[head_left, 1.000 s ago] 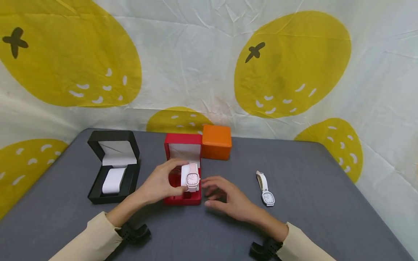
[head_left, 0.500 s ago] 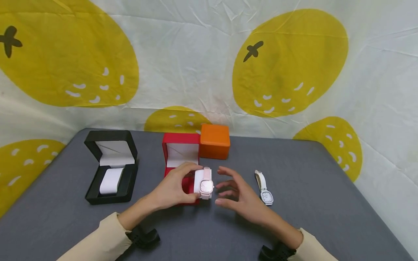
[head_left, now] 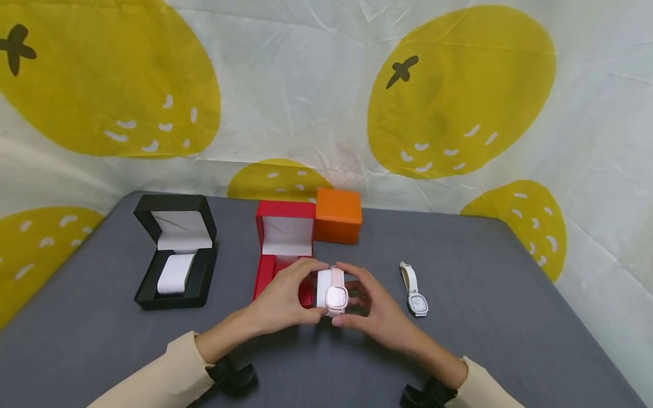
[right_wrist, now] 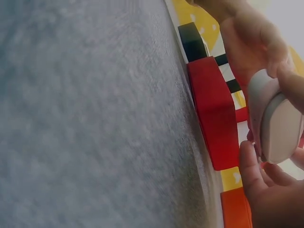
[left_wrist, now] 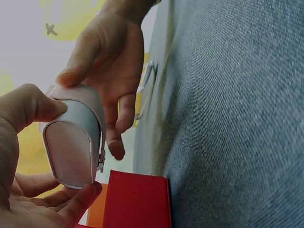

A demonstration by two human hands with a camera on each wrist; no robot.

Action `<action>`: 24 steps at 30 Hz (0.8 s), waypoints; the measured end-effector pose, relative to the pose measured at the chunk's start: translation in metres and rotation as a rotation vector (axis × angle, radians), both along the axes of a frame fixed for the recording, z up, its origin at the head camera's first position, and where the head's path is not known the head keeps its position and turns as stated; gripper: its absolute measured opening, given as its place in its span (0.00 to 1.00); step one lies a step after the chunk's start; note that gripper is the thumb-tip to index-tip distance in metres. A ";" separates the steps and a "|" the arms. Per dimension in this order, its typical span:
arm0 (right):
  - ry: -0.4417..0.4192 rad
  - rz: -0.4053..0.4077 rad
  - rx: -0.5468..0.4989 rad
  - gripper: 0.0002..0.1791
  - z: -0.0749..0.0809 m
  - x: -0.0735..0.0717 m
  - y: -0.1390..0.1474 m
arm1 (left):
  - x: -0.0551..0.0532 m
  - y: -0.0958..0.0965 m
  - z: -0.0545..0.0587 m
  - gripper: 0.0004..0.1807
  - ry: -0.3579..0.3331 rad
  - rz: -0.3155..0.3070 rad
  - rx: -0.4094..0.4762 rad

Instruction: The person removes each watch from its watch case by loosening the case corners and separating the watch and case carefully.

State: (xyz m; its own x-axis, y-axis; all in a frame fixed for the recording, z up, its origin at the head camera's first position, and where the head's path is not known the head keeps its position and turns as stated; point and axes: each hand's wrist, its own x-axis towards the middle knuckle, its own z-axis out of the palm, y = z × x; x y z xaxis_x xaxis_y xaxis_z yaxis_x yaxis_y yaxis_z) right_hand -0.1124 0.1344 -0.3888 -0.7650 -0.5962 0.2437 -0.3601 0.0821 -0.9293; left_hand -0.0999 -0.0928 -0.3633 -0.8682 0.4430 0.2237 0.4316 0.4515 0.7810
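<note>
Above the table, in front of the open red watch box [head_left: 287,208], my left hand [head_left: 279,300] grips a white watch cushion [head_left: 323,288] between thumb and fingers. A pink-strapped watch [head_left: 336,297] is wrapped round it, dial facing up toward the head camera. From the other side my right hand [head_left: 380,314] pinches the same cushion at the watch end, thumb below and index finger at its top in the head view. The right wrist view shows the cushion's flat end [right_wrist: 282,130] between both hands. A white-strapped watch [head_left: 418,304] lies to the right of my right hand.
An open black watch box [head_left: 176,303] with a white cushion [head_left: 176,274] in it stands at the left. Behind and right of the red box sits a closed orange box [head_left: 338,218]. A lemon-print cloth [head_left: 285,68] hangs behind the grey table [head_left: 484,317].
My left hand has lifted the cushion with the pink watch out of the red box and moved it right. My right hand, earlier apart from it, has closed onto its right side.
</note>
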 end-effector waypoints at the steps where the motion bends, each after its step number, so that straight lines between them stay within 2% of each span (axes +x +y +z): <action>1: -0.007 0.000 -0.009 0.44 0.000 0.000 0.000 | 0.000 0.000 0.000 0.40 -0.004 -0.002 0.006; 11: -0.038 0.054 -0.071 0.46 -0.003 -0.001 0.000 | 0.003 0.003 0.000 0.41 -0.038 -0.025 0.028; 18: -0.037 0.019 -0.062 0.43 -0.004 -0.001 0.001 | 0.002 0.001 -0.002 0.42 -0.035 -0.061 0.067; 24: -0.064 0.030 -0.069 0.41 -0.004 0.000 0.001 | 0.001 -0.001 -0.004 0.43 -0.034 -0.103 0.050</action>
State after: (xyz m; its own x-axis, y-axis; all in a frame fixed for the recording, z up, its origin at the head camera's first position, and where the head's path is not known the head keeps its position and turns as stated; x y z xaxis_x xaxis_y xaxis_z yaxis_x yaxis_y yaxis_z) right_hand -0.1125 0.1358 -0.3927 -0.7621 -0.6028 0.2364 -0.3014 0.0071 -0.9535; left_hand -0.0986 -0.0941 -0.3676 -0.8261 0.5191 0.2193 0.4467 0.3661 0.8163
